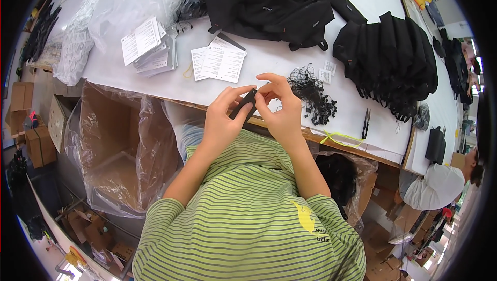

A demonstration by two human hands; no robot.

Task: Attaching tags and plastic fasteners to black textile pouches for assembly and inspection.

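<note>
In front of my body, at the table's near edge, my left hand (224,111) pinches a small black strap-like fabric piece (245,104) between thumb and fingers. My right hand (281,106) is at the upper end of that piece, with its thumb and a fingertip brought together and the index finger arched above. What sits in this right pinch is too small to make out. Beyond the hands lie flat white printed cards (223,62). A tangle of black hang-tag strings (313,94) rests just right of my right hand, with small white labels (327,71) beside it.
Black garments (269,8) and a row of folded black fabric items (385,58) cover the far right. Thread snips (366,124) and a yellow cord (339,139) lie near the front edge. Left are stacked cards (147,48), clear plastic bags (140,1) and a plastic-lined carton (111,126).
</note>
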